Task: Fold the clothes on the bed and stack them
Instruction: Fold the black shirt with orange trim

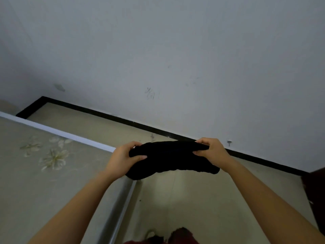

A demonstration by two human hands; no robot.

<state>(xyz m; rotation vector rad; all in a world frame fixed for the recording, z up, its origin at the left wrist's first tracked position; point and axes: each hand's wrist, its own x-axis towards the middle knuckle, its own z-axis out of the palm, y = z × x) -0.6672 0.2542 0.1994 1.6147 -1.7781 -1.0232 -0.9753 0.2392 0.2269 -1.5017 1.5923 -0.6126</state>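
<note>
Black garment spans between both hands, long axis side to side; left hand and right hand each grip one end; bed lies beyond the left hand.

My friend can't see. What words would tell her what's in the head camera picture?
A person's left hand and right hand grip a bunched black garment by its ends, holding it in the air. To the left lies a beige bed with a pale flower pattern; behind stands a grey wall with a black baseboard.
</note>
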